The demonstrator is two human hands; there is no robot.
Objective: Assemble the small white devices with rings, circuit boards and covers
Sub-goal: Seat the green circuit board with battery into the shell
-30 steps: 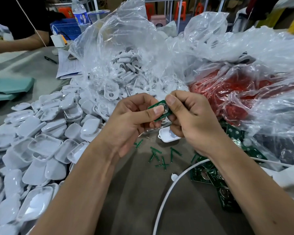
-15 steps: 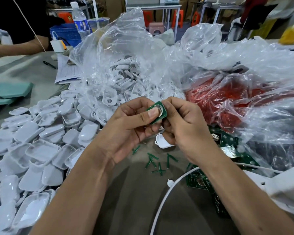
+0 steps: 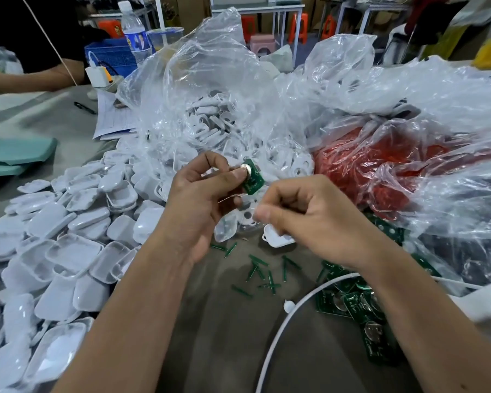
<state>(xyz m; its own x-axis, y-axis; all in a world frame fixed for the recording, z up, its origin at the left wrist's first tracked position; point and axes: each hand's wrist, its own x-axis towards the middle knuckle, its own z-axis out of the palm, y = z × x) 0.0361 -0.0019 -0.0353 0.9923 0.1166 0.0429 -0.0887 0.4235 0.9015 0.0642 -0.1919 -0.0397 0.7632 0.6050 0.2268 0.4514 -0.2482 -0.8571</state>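
Green circuit board [image 3: 253, 177] in left hand [image 3: 201, 202], right hand [image 3: 309, 222] just beside.

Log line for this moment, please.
left hand: holds circuit board | right hand: curled, off board | white shell: on table

Loose covers [image 3: 48, 251] heap across the lower left of the frame; a bag of rings [image 3: 210, 114] rises behind them at upper centre; a second bag [image 3: 380, 165] sits to its right; circuit boards [image 3: 360, 307] lie at lower right; snapped strips [image 3: 261, 270] scatter on the table [image 3: 224, 336] at lower centre, between both forearms.
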